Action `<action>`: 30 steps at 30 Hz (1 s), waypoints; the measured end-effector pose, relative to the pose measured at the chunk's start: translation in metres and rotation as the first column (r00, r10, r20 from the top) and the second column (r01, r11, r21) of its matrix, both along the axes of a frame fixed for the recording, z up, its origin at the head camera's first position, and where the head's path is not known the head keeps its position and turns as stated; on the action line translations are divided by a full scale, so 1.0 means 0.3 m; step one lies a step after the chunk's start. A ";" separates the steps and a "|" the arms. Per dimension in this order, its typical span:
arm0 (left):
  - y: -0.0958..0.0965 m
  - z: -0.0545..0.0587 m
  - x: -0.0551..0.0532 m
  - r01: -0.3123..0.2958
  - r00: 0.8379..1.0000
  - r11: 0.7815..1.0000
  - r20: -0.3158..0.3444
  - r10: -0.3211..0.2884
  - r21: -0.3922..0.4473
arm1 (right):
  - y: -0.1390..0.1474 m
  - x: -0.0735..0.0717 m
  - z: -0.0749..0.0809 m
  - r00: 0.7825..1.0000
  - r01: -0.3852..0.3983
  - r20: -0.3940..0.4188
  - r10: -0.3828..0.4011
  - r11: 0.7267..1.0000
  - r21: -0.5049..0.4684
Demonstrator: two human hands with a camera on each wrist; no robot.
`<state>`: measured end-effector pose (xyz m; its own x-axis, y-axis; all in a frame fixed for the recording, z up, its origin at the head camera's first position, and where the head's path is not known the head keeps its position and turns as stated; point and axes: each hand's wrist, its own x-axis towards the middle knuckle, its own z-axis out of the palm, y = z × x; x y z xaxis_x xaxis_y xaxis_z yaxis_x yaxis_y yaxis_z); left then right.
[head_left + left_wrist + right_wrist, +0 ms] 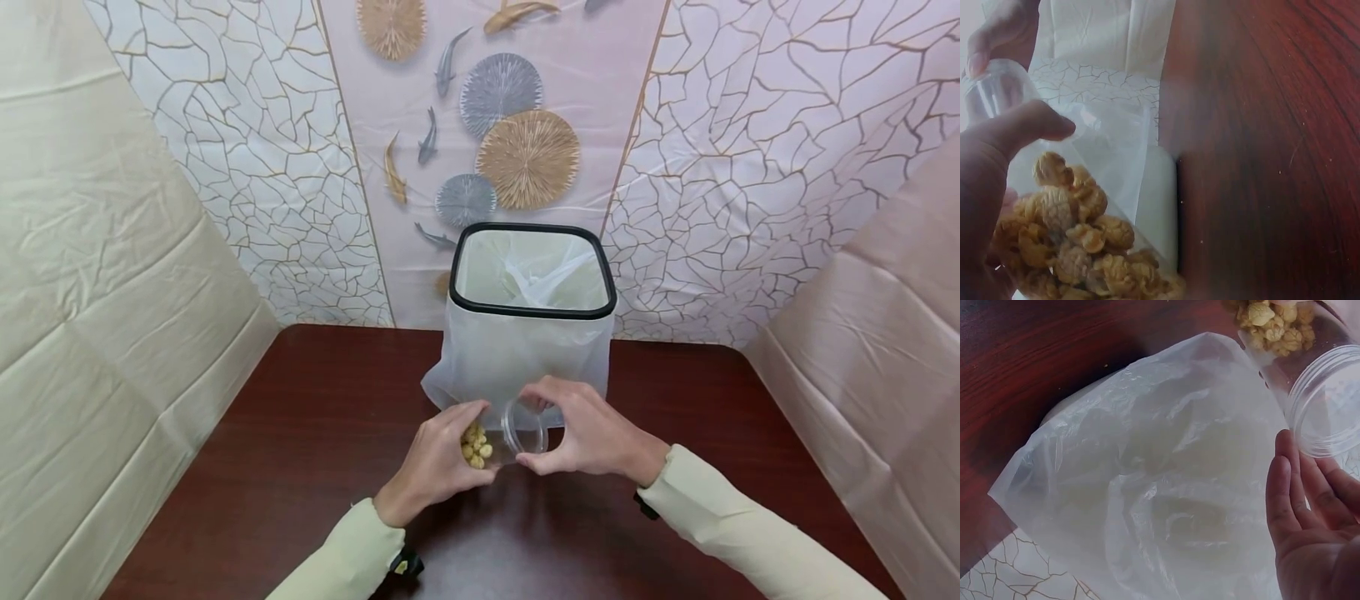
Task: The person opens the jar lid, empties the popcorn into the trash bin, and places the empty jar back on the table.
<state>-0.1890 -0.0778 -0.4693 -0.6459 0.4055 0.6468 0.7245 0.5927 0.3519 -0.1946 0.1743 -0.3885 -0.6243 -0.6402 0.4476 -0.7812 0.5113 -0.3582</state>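
Observation:
A clear plastic jar (504, 450) lies tipped on its side just above the table, and my left hand (438, 457) grips it around its lower part. Golden-brown popcorn (1079, 231), in rounded lumpy pieces, is gathered toward the jar's bottom end. At the jar's mouth my right hand (588, 427) holds a round clear lid (528, 429), thumb below and fingers above its edge. Threaded rings show at the mouth end in the right wrist view, close to the right fingertips (1282, 465). The left palm hides part of the jar.
Right behind the hands stands a bin with a black rim (532, 312), lined with a translucent white bag (1147, 469) that hangs down its outside. The dark red wooden table (322, 433) extends to both sides. Patterned cloth (300, 167) hangs behind the bin.

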 end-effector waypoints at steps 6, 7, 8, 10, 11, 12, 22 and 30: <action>-0.003 -0.001 -0.001 0.077 0.997 0.996 0.014 -0.078 0.049 | 0.000 0.001 0.002 0.998 -0.062 -0.030 0.063 0.998 0.011; -0.004 0.000 0.000 0.091 0.995 0.994 0.025 -0.092 0.055 | 0.001 0.001 0.002 0.997 -0.068 -0.037 0.069 0.998 0.014; -0.004 0.002 0.000 0.101 0.994 0.993 0.038 -0.104 0.059 | 0.002 0.002 0.003 0.996 -0.074 -0.047 0.075 0.997 0.020; -0.004 0.006 -0.001 0.117 0.991 0.991 0.064 -0.121 0.060 | 0.004 0.002 0.002 0.994 -0.082 -0.074 0.084 0.996 0.033; -0.004 0.008 -0.001 0.123 0.989 0.991 0.078 -0.128 0.060 | 0.006 0.001 0.002 0.993 -0.084 -0.085 0.087 0.996 0.039; -0.004 0.012 -0.001 0.128 0.987 0.990 0.092 -0.133 0.058 | 0.008 0.001 0.002 0.991 -0.090 -0.099 0.094 0.995 0.043; 0.004 0.034 -0.001 0.188 0.960 0.981 0.203 -0.194 0.047 | 0.030 -0.003 0.006 0.960 -0.165 -0.214 0.180 0.983 0.087; -0.006 0.010 -0.014 0.236 0.894 0.969 0.375 -0.245 0.072 | 0.043 0.005 0.021 0.939 -0.212 -0.224 0.263 0.950 0.228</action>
<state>-0.1932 -0.0796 -0.4662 -0.7286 0.5669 0.3845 0.6530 0.4052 0.6398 -0.1930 0.1871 -0.3822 -0.3283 -0.8471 0.4179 -0.9391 0.3403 -0.0480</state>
